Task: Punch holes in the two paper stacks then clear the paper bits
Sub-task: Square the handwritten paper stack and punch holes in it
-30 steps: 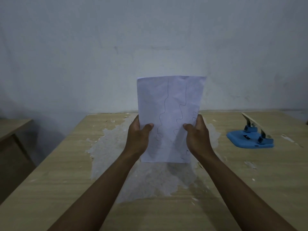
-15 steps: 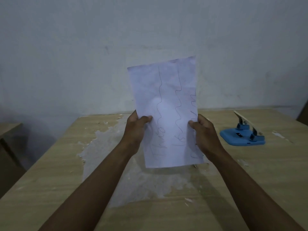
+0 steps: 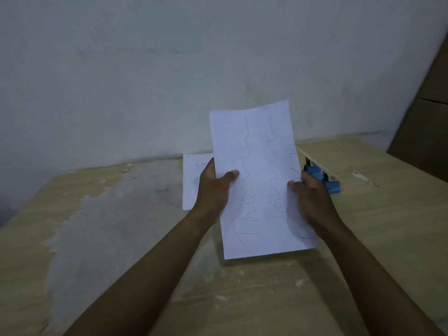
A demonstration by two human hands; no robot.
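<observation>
Holding a paper stack point(image 3: 259, 180) upright above the table point(image 3: 388, 214), both hands pinch its long edges. The left hand point(image 3: 213, 187) lays its thumb on the front face with its fingers behind the left edge. The right hand point(image 3: 312, 197) grips the right edge in the same way, thumb in front. The stack leans with its top toward the right; whether its lower edge touches the table cannot be told. Pen-drawn wavy lines and handwriting run along the front face.

Compared with half a second ago, the stack sits lower and further right in the view. It now overlaps the blue hole punch point(image 3: 333, 186), which earlier stood well clear to its right. Only the punch's right end and part of its lever show past the right hand.

A second paper stack point(image 3: 192, 185), not seen in the earlier frames, lies flat on the table behind the left hand, near the wall point(image 3: 169, 69). A pale worn patch point(image 3: 109, 214) covers the table's left half, and white flecks point(image 3: 360, 175) lie on the wood.
</observation>
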